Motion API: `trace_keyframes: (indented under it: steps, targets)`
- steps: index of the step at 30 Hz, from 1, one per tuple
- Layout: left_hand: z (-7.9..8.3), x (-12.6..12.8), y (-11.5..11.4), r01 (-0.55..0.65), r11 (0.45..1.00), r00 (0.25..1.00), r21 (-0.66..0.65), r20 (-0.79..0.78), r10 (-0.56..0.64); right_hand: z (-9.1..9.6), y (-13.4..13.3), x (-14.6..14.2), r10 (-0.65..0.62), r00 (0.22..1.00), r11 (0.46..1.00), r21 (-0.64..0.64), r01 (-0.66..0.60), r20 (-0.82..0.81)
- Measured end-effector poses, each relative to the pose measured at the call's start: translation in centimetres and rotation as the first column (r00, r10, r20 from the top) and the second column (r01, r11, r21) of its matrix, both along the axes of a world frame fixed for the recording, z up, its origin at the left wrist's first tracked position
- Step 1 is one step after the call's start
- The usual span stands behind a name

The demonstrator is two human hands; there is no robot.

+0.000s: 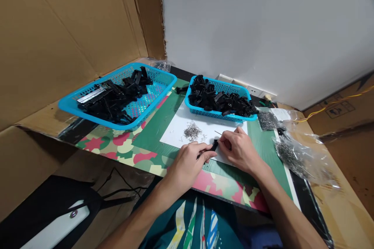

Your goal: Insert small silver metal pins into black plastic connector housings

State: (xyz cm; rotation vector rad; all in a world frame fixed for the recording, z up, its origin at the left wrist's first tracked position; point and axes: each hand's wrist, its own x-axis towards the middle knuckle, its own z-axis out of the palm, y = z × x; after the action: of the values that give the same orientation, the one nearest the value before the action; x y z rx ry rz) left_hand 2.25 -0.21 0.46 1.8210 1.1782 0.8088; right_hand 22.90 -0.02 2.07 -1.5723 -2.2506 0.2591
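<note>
Low over the front of a white sheet (172, 132), my left hand (191, 160) is closed around a small black plastic part (215, 145). My right hand (238, 148) meets the part from the other side, its fingers pinched together. A thin metal pin or rod (218, 132) sticks out to the left from the right hand's fingers. What the right fingertips press against the part is too small to make out. Just beyond the hands, a heap of tiny metal pieces (193, 130) lies on the sheet, with a few scattered around it.
A large blue basket (66, 103) on the left and a smaller blue basket (189, 106) at the back hold black plastic parts. Plastic bags of metal pieces (289, 155) lie on the right. A power strip (254, 91) runs along the wall; cardboard (73, 19) stands left.
</note>
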Motion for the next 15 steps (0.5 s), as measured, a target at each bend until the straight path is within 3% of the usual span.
trace_keyframes:
  steps: [7,15]
  targets:
    - [0.4,-0.1,0.2,0.029,1.0,0.999,0.005,0.015,-0.029,-0.4,0.2,0.3,-0.01,1.0,1.0,0.013,0.01,-0.029]
    - [0.2,0.0,0.1,0.015,1.0,0.999,-0.003,0.031,-0.014,-1.5,0.4,0.0,-0.011,0.999,0.996,0.084,0.007,0.051]
